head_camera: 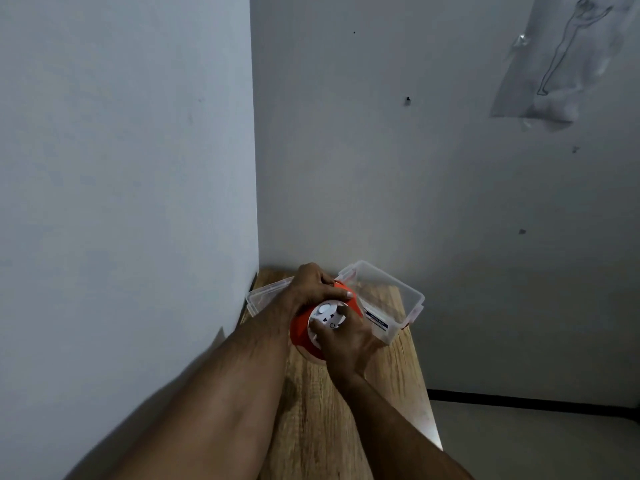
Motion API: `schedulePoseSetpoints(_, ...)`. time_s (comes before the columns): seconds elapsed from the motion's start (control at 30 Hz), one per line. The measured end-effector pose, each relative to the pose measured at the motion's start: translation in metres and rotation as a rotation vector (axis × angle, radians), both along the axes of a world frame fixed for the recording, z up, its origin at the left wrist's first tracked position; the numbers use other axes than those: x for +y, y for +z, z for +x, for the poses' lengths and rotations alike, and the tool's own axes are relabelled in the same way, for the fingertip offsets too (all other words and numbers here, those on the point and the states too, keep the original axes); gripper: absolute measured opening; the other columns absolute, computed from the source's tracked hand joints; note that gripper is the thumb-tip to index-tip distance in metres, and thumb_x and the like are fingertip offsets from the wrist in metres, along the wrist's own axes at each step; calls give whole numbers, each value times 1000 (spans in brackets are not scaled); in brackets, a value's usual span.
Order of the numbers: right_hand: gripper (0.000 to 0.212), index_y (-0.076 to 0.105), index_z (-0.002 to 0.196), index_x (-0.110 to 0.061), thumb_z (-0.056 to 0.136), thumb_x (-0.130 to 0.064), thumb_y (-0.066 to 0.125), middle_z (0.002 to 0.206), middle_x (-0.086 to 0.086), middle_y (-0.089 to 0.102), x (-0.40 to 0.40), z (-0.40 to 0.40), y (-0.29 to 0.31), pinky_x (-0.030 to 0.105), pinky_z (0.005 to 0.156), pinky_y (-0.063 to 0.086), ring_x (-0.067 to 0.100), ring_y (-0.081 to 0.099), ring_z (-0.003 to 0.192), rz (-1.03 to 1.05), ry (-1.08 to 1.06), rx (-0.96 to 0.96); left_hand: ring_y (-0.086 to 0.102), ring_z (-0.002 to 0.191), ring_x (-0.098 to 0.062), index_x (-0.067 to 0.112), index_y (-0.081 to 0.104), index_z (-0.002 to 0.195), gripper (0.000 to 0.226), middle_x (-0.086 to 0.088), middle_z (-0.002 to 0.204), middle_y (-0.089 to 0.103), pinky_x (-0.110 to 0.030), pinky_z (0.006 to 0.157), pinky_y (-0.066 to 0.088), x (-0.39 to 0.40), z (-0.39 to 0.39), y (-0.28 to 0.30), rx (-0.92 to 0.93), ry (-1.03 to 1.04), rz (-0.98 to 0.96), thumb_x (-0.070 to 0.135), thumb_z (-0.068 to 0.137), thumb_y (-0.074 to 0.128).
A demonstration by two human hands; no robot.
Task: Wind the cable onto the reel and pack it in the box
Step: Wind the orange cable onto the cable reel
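Observation:
An orange cable reel with a white socket hub sits over the wooden table, tilted toward me. My left hand grips its far orange rim from above. My right hand holds the near side, with fingers on the white hub. No loose cable shows. A clear plastic box stands open just right of the reel, touching or nearly touching it.
The box's clear lid lies behind my left hand near the wall corner. The narrow table stands in a corner of two grey walls; its right edge drops to the floor. A drawing on paper hangs on the right wall.

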State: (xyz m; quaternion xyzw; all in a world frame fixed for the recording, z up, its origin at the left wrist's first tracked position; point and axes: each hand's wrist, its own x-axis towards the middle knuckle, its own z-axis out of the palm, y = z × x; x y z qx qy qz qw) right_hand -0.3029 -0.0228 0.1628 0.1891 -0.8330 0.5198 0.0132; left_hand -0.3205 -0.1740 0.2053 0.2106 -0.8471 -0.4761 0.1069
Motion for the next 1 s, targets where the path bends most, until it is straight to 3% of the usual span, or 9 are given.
schedulePoseSetpoints(0.2,61,62,122,-22,70,-35,90,123,3,67,-21,6,-7,33,85,53,27,66,113,-259,-236,-415,76,64,-13,22,83,81,41,5,74,79,-29,66,62,1,-1,-4,-31,-8,-17,56,60,93)
schedulePoseSetpoints(0.37,93,39,144,-15,71,-46,88,137,16,52,-31,-3,6,62,89,56,42,59,121,-549,-442,-995,77,64,-12,21,84,87,41,3,80,81,-30,67,63,4,0,-5,-19,14,-8,53,62,94)
schedulePoseSetpoints(0.5,90,34,147,-15,77,-36,86,139,17,50,-31,-8,11,61,94,54,43,58,123,-631,-365,-1051,77,64,-13,21,84,90,45,2,82,81,-29,65,63,1,2,-2,-34,17,10,56,62,93)
schedulePoseSetpoints(0.57,69,49,136,-17,80,-36,84,127,9,62,-25,-2,11,44,88,59,34,65,116,-460,-311,-754,78,67,-14,17,84,97,54,-1,90,82,-27,62,62,-1,5,0,-26,66,33,59,64,90)
schedulePoseSetpoints(0.63,31,58,105,-26,85,-37,78,106,-2,69,-13,3,9,18,75,51,22,71,101,-243,-175,-169,77,65,-12,17,84,95,55,1,88,82,-23,59,59,-2,6,2,-21,86,25,62,63,90)
schedulePoseSetpoints(0.67,24,56,98,-29,86,-36,76,99,-5,69,-4,2,8,14,75,48,17,71,94,-148,-55,132,77,64,-12,18,84,93,55,2,85,82,-23,58,58,-3,6,3,-22,81,19,63,62,90)
schedulePoseSetpoints(0.8,42,59,115,-24,81,-42,74,126,2,64,22,-22,-10,50,103,50,21,61,120,357,463,923,78,76,-22,14,83,98,57,-2,91,81,-33,72,63,-6,9,7,-35,57,39,61,65,90)
schedulePoseSetpoints(0.9,52,58,124,-31,78,-29,81,143,5,48,32,-39,-10,65,111,36,27,43,140,601,632,1050,78,76,-23,12,84,97,53,-5,90,82,-35,73,63,-7,10,5,-35,35,30,55,67,91)
schedulePoseSetpoints(1.0,57,57,128,-36,77,-32,83,148,6,40,36,-48,-3,65,115,30,30,34,144,730,674,1064,78,73,-20,14,84,98,52,-4,89,82,-30,67,60,-6,11,5,-55,18,10,56,68,89)
